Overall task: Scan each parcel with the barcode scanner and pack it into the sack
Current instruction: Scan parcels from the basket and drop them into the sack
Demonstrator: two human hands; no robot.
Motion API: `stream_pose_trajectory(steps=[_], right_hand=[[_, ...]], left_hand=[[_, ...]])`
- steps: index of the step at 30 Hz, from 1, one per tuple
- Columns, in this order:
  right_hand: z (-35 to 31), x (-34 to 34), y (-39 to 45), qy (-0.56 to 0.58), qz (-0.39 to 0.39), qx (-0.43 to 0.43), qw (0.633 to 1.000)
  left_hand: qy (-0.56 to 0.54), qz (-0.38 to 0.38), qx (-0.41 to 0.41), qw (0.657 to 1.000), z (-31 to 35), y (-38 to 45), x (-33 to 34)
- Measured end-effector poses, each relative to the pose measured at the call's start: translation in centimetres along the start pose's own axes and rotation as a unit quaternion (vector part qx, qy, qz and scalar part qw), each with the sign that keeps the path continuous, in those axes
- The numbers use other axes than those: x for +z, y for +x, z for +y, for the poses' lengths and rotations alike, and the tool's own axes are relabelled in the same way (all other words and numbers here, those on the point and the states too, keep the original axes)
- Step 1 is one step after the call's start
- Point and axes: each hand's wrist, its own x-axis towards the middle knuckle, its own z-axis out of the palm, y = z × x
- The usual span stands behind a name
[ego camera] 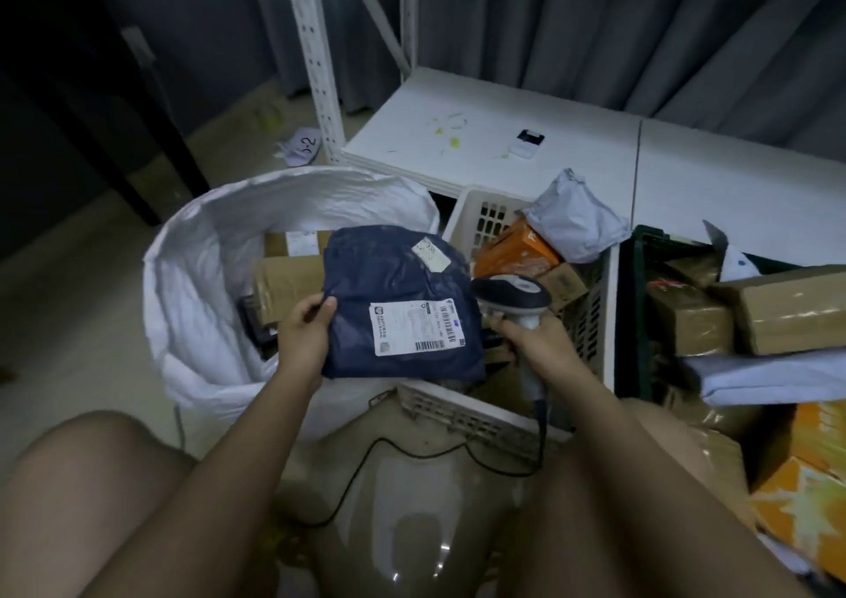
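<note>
**Parcel held between hands, mid-frame**

Sack (192,249) at centre left, boxes inside. Left hand (304,336) pinches blue parcel's (393,286) left edge, label (419,326) up. Right hand (533,345) grips scanner (515,295) handle, head beside parcel's right edge.

Dark blue parcel (398,304), label up, between white sack (192,286) holding cartons and grey barcode scanner (512,300)
</note>
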Motion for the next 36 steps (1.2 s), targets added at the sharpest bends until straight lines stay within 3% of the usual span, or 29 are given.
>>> stream_pose_trajectory(steps=[4,14,18,25,36], right_hand=[[1.8,3.2,-1.8,-0.038,-0.029,0.017,0.999],[1.7,5.0,-4.5,-0.048,-0.033,0.028,0.998],[0.9,5.0,-4.6,-0.04,-0.03,0.027,0.998],[1.0,5.1,-6.2,-0.11,-0.101,0.016,0.989],[1.3,5.7,-7.0,-0.126,-0.098,0.005,0.987]], left_hand=[[0.051,0.002,-0.027,0.998,-1.4,-0.3,-3.5],[0.009,-0.053,-0.051,0.997,-0.9,-1.3,-5.8],[-0.008,-0.052,-0.006,0.999,-0.4,-1.4,-6.0],[-0.042,-0.034,0.063,0.997,0.0,-1.2,-6.6],[-0.067,-0.037,0.094,0.993,-0.2,-0.8,-6.7]])
